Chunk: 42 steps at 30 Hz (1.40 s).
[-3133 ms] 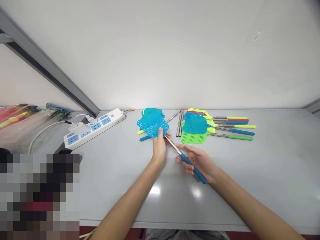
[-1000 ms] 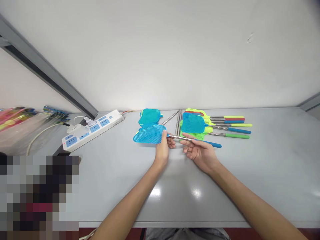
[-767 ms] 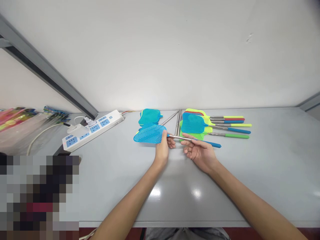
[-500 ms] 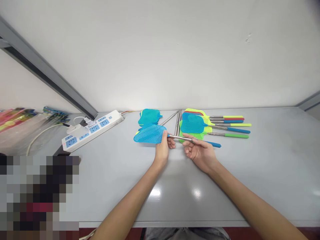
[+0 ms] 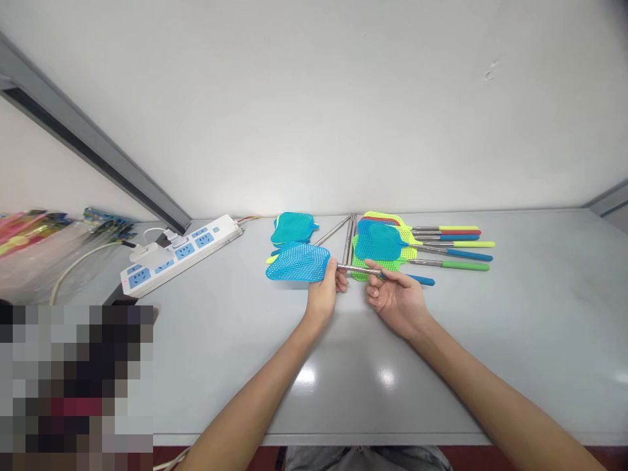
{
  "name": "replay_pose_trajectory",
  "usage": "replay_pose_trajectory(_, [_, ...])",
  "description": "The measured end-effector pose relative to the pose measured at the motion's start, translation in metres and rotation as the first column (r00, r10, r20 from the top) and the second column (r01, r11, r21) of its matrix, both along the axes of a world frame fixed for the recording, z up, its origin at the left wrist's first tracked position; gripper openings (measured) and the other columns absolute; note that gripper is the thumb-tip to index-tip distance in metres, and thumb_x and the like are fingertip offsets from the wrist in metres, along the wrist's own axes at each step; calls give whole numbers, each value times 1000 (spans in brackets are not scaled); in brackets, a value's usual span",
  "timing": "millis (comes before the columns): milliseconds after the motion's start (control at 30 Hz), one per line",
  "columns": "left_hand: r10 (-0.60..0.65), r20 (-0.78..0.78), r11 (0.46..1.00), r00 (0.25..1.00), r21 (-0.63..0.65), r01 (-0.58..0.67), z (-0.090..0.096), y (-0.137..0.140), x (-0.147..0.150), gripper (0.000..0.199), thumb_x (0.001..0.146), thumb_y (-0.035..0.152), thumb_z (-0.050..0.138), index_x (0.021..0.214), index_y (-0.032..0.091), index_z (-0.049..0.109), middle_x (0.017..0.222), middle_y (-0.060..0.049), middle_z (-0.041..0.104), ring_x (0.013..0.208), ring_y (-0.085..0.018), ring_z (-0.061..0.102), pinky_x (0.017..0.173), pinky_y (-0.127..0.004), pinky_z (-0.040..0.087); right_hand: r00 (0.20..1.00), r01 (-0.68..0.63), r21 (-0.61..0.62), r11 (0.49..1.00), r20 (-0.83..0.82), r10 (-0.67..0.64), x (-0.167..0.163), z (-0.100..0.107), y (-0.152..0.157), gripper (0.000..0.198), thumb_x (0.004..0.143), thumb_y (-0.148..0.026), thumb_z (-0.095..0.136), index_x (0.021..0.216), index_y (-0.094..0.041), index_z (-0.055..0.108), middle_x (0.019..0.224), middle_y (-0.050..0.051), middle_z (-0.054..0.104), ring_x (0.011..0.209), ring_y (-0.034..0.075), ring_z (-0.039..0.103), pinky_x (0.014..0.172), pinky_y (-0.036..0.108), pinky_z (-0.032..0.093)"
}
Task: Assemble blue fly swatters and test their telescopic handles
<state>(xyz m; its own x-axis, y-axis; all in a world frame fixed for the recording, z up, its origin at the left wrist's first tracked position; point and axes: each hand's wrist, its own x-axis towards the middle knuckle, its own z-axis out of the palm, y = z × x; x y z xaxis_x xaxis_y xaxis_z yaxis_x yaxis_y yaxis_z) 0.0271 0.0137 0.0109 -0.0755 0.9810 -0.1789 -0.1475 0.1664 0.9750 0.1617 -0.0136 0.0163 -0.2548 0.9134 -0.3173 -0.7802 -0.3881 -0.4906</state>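
Note:
Between my two hands a blue fly swatter (image 5: 298,261) is held above the table, its mesh head to the left and its blue grip to the right. My left hand (image 5: 324,291) pinches it where the head meets the metal rod. Around the rod near the blue grip, my right hand (image 5: 396,297) is closed with thumb and fingers. Just behind lies a pile of finished-looking fly swatters (image 5: 380,243) in yellow, red, blue and green, handles to the right. Loose swatter heads (image 5: 293,229) are stacked behind my left hand, and metal rods (image 5: 350,239) lie between the two piles.
A white power strip (image 5: 184,252) with plugs and cables lies on the left of the grey table (image 5: 540,327). Plastic-wrapped items (image 5: 53,255) are at the far left. A wall (image 5: 314,111) rises behind the table. The lower left corner is pixelated.
My left hand and the swatter's head have moved slightly right, closer to my right hand. Less of the metal rod shows between the hands.

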Motion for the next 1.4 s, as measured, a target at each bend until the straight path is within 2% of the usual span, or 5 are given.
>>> replay_pose_trajectory(1400, [-33, -90, 998, 995, 50, 38, -6, -1, 0, 41, 75, 50, 43, 60, 14, 56, 48, 0, 52, 45, -10, 47, 50, -22, 37, 1000, -7, 10, 1000, -24, 7, -1, -1, 1, 22, 75, -21, 46, 93, -16, 56, 56, -1, 49, 46, 9, 43, 41, 21, 34])
